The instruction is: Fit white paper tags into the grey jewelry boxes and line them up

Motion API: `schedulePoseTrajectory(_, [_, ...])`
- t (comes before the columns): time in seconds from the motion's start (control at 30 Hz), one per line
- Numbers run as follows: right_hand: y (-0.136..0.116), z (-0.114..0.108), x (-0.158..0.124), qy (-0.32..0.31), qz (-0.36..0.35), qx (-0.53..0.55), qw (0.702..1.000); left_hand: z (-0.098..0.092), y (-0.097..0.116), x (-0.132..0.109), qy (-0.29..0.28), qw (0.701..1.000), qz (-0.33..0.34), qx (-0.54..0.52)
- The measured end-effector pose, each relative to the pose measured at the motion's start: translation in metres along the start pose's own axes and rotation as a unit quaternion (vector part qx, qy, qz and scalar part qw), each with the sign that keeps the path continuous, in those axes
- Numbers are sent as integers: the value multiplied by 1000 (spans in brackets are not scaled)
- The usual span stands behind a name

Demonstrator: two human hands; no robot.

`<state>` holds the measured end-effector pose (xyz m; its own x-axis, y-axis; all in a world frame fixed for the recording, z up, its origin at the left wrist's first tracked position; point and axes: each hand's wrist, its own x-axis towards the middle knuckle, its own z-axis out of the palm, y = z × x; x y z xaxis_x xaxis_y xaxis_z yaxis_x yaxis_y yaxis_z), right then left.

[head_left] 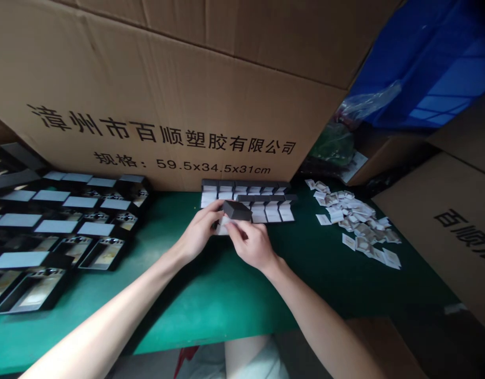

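Note:
Just above the table, both my hands hold one small dark box (236,210) with a white part (222,225) at its near side. My left hand (199,229) grips it from the left, fingers curled around that edge. The thumb and fingers of my right hand (255,243) pinch its near right side, at the white part. Whether a separate small piece is between those fingertips is hidden. Right behind stand two rows of similar small open boxes (272,211) with dark lids and white insides.
A pile of small white square pieces (355,216) lies on the green table (179,310) to the right. Rows of larger open black boxes (102,252) fill the left side. A big cardboard carton (179,79) walls off the back, and another carton (443,210) stands at right.

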<state>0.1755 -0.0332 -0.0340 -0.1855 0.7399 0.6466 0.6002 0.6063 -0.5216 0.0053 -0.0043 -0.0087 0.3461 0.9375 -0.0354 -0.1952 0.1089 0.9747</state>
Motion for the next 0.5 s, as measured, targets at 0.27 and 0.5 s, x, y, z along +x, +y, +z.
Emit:
schedulePoseTrajectory(0.27, [-1,1,0,15,-8,15,1000,6,10,0,10,997,-35,-73])
schedulePoseTrajectory(0.5, [0,1,0,17,-39,-8,999,9,13,1,33,996,-43,-75])
